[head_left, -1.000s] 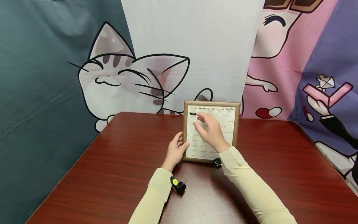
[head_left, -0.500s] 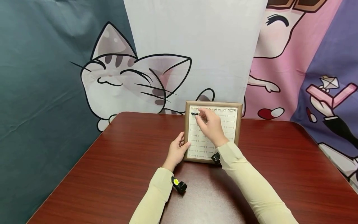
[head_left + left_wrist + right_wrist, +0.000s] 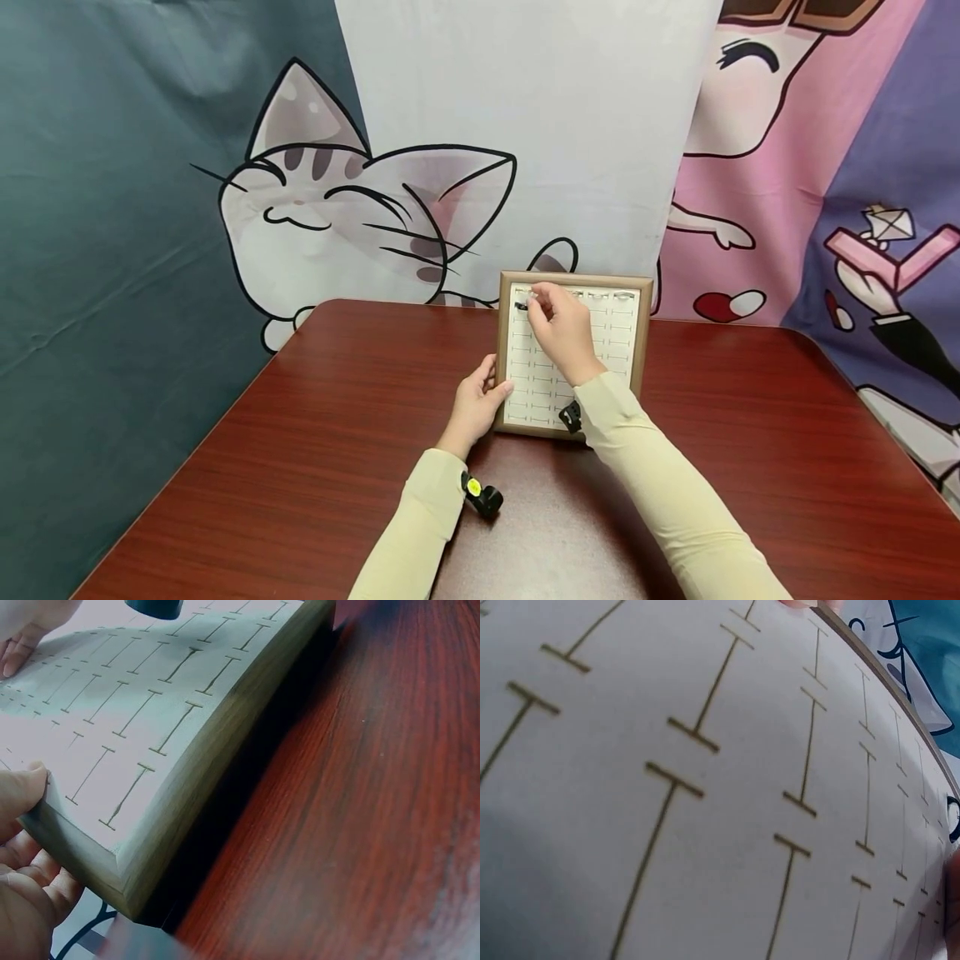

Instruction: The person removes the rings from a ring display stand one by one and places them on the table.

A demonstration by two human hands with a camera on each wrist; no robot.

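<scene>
A wooden-framed tray point(image 3: 500, 350) with a white slotted pad point(image 3: 618, 333) lies on the red-brown table point(image 3: 300, 433). My left hand point(image 3: 487, 392) grips the frame's lower left edge, with its thumb point(image 3: 19, 791) on the pad's rim point(image 3: 187, 795). My right hand point(image 3: 534, 302) reaches over the pad to its top left corner, where thumb and forefinger pinch together at a small silvery ring in the top row. A black ring point(image 3: 521, 307) sits in a slot just left of those fingertips and shows at the edge of the right wrist view point(image 3: 954, 817).
More pale rings point(image 3: 609, 294) line the pad's top row. Rows of slots point(image 3: 705, 720) cover the pad. A hanging cloth with cartoon prints point(image 3: 337, 200) stands right behind the table's far edge. Bare tabletop lies to the left and right of the tray.
My right hand has moved up the pad from the middle to the top row, and its spread fingers have closed into a pinch. The left hand has stayed on the frame.
</scene>
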